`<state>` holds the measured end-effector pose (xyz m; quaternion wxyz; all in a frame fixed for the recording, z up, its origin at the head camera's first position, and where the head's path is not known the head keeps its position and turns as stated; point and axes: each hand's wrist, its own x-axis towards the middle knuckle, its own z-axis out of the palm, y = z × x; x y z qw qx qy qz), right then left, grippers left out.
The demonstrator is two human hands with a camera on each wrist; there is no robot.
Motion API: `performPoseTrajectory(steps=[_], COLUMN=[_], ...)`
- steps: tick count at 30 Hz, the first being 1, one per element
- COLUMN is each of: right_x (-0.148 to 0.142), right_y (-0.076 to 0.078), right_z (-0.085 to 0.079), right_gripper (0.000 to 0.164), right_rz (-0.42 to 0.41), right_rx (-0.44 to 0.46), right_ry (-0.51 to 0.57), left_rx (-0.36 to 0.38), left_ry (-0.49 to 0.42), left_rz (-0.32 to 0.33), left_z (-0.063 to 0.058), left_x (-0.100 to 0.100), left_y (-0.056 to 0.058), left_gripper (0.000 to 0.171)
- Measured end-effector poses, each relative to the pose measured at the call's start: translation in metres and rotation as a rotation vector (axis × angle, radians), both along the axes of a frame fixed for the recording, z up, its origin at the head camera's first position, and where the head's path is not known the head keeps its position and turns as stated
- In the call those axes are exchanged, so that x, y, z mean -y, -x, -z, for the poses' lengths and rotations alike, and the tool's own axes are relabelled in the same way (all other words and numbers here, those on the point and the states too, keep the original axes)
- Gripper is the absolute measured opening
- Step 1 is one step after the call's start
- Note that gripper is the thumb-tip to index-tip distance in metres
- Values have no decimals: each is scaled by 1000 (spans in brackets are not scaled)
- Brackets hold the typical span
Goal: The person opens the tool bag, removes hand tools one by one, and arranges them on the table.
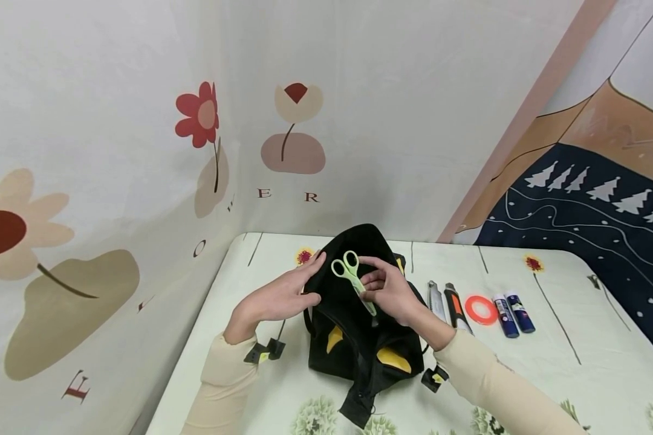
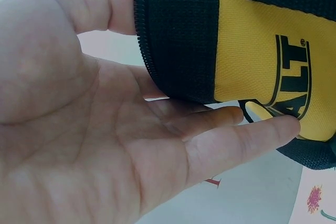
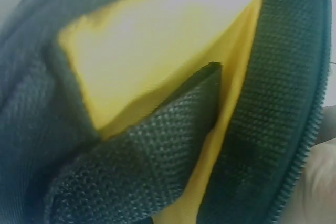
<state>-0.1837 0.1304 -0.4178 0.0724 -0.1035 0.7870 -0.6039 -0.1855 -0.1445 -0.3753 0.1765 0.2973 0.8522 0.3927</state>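
A black tool bag with yellow patches stands on the table, its zippered mouth spread wide. My left hand holds the bag's left rim, thumb at the zipper edge and fingers along the outside; the left wrist view shows them against the yellow lettered fabric. At the mouth, my right hand pinches light green scissors, handle loops up and blades pointing down into the bag. Close up in the right wrist view are a yellow panel and a black webbing strap; the scissors are hidden there.
Right of the bag lie a grey utility knife, a black and orange cutter, a roll of orange tape and two blue glue sticks. A printed fabric wall rises behind the table.
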Motion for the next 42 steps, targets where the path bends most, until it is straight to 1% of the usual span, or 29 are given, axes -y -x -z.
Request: performPoseTrajectory(steps=[5, 9, 20, 26, 33, 36, 42], right_x=[-5, -10, -20, -27, -46, -57, -82], right_y=[-4, -6, -15, -19, -23, -23, -26], right_z=[-5, -10, -23, -29, -38, -40, -42], right_gripper=[92, 98, 96, 95, 96, 96, 97], right_rz=[-5, -3, 7, 10, 61, 79, 148], right_rx=[-6, -10, -24, 5, 32, 29, 45], right_ry=[39, 75, 142, 194, 257, 262, 255], left_rx=[10, 17, 6, 7, 16, 15, 20], left_ry=[1, -4, -5, 0, -2, -1, -5], left_rz=[-1, 1, 6, 2, 2, 3, 6], left_z=[1, 2, 1, 1, 2, 2, 1], left_x=[0, 0, -1, -1, 0, 0, 0], left_y=[0, 0, 0, 0, 0, 1, 1], left_gripper=[85, 85, 83, 84, 84, 84, 85])
